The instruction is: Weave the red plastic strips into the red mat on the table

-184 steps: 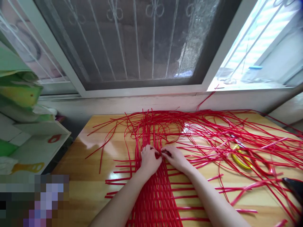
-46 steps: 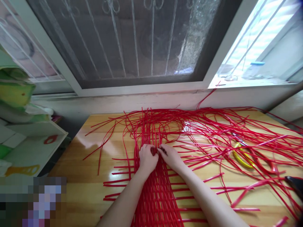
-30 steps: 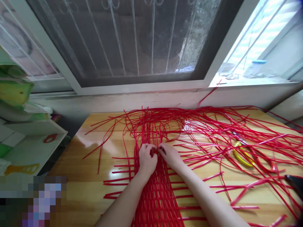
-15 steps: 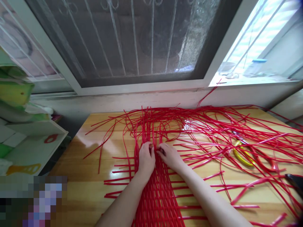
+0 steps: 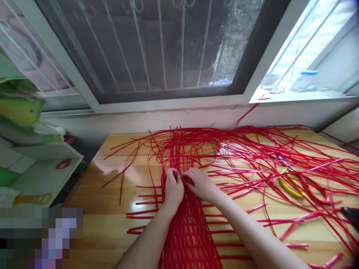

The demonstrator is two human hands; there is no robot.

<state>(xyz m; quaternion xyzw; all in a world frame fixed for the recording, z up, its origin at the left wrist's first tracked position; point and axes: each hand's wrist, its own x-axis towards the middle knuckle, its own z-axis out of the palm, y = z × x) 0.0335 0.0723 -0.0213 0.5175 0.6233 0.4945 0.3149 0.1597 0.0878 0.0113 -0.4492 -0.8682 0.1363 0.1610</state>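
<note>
A long woven panel of red strips (image 5: 190,231) runs up the middle of the wooden table, its loose strip ends sticking out on both sides. At its far end my left hand (image 5: 174,188) rests on the left part of the weave, fingers curled together on red strips. Close beside it my right hand (image 5: 200,183) is bent over the right part, fingertips pinched on a red strip. The fingers hide just which strips each hand grips. Beyond both hands, unwoven lengthwise strips (image 5: 175,153) stretch toward the wall.
Loose red strips (image 5: 252,138) lie tangled across the back and right of the table (image 5: 98,216). Among them are pliers (image 5: 291,183) with yellow and red handles. A black object (image 5: 350,216) sits at the right edge. A barred window (image 5: 168,56) stands behind; a white box (image 5: 64,153) is left.
My right hand has shifted slightly left, bringing its fingertips nearer to my left hand. The whole view has moved a little to the right.
</note>
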